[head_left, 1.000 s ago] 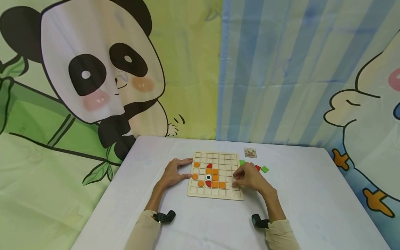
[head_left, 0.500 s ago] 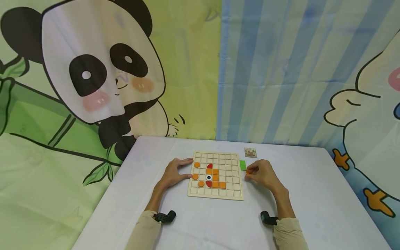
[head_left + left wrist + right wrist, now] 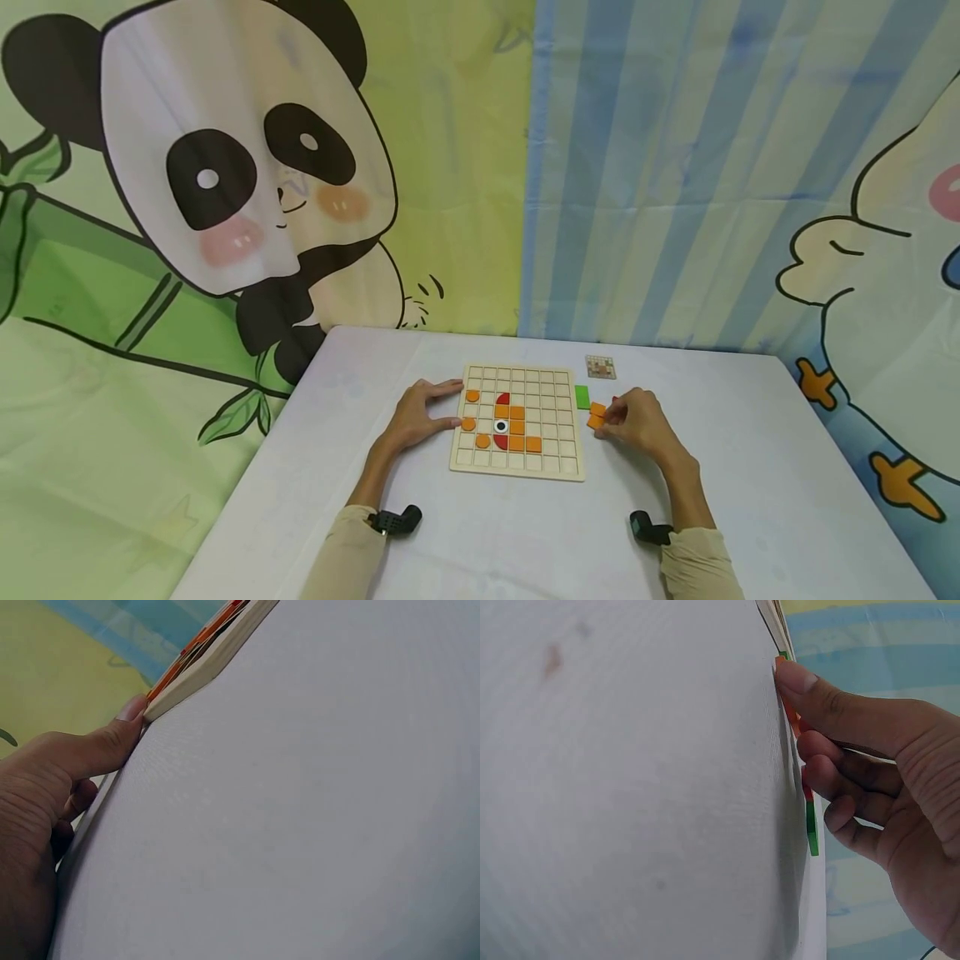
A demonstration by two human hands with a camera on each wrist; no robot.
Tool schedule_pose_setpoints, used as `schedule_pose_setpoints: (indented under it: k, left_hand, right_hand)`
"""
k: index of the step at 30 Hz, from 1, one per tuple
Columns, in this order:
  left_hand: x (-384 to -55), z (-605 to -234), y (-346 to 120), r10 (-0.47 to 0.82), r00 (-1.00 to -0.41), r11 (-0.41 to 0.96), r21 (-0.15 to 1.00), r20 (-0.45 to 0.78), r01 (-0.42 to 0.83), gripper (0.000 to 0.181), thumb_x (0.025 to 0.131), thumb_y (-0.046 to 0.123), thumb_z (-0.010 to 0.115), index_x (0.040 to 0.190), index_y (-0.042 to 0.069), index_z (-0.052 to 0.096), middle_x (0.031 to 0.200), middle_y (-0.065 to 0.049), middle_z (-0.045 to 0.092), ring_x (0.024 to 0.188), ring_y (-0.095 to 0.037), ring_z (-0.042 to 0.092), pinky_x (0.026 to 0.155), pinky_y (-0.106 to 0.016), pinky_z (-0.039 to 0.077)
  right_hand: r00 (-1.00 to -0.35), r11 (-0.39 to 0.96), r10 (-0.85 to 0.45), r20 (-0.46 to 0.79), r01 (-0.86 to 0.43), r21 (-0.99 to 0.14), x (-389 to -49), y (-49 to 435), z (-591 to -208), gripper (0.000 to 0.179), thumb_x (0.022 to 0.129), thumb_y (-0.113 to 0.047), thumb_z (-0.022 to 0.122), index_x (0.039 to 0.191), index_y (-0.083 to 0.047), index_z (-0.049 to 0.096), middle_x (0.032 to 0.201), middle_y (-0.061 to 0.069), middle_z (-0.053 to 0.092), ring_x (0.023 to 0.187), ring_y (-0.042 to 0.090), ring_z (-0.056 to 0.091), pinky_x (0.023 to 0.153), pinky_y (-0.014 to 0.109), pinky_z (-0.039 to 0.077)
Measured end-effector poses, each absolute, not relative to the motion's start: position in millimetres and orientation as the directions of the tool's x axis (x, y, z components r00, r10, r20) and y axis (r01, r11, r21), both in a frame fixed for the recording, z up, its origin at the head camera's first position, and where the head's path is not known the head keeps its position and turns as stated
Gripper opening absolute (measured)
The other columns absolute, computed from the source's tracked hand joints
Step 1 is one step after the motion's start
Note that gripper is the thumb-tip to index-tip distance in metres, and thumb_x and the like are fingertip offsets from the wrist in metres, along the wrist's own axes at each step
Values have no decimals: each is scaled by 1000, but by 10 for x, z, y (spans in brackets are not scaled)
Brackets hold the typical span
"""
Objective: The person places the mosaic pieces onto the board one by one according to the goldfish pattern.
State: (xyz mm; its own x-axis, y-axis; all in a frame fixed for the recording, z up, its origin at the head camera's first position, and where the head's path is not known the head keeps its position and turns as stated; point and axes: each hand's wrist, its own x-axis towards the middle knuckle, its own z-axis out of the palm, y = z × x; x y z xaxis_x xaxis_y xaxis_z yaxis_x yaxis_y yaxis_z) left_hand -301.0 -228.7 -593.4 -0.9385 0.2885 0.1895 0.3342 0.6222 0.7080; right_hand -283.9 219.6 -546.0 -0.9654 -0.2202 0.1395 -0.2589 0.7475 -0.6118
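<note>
A square wooden grid board (image 3: 551, 421) lies on the table, holding several orange squares, orange discs, red quarter-rounds and an eye tile (image 3: 501, 427). My left hand (image 3: 415, 415) rests against its left edge, thumb and forefinger spread apart. The left wrist view shows that thumb (image 3: 112, 742) touching the board's side (image 3: 202, 679). Right of the board, my right hand (image 3: 639, 423) pinches at an orange square tile (image 3: 596, 422), with another orange tile (image 3: 597, 409) just beyond it. In the right wrist view the thumb lies on the orange tile's edge (image 3: 788, 705); the forefinger is mostly hidden.
A green tile (image 3: 582, 397) lies by the board's right edge. A small patterned card (image 3: 601, 367) lies farther back. Red (image 3: 807, 782) and green (image 3: 812, 829) tiles show near my right fingers. A printed curtain (image 3: 637, 167) hangs behind the white table (image 3: 750, 467).
My right hand has moved right, from above the board's right edge to the loose orange tiles, which now show left of its fingertips. The left hand and the board stay in place.
</note>
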Motion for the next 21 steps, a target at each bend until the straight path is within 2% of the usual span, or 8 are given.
schedule_pose_setpoints:
  k: [21]
  left_hand:
    - [-3005, -5911, -2283, 292, -940, 615, 718, 177, 326, 71, 83, 31, 97, 149, 25, 70, 158, 9, 64, 118, -21, 60, 108, -48, 45]
  right_hand:
    - [-953, 709, -291, 83, -273, -650, -2832, 2211, -5459, 19, 77, -6, 98, 87, -2, 83, 76, 2, 72, 69, 15, 60, 62, 24, 51]
